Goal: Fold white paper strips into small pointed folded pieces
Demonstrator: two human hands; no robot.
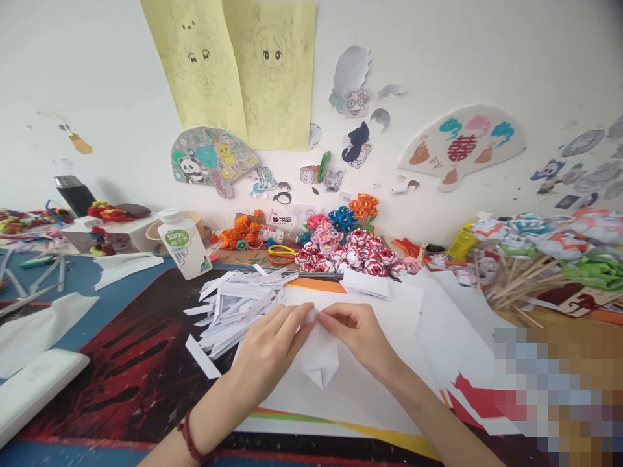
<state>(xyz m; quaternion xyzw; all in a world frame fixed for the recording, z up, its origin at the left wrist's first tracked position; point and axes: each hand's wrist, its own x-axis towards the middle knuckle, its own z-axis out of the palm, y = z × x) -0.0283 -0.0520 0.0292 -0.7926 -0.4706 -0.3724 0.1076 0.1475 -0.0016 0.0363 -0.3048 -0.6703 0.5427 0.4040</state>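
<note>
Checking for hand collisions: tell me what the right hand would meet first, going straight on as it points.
Past the folded white paper it holds, the right hand would probably meet the left hand first, close by in that line; exact depth is unclear.

Blue desk (119, 295); dark mat (146, 363) (streaked red) spread on it. Farther left: white sheet (127, 266), green pen (39, 261). Lower left: white case (39, 392).
</note>
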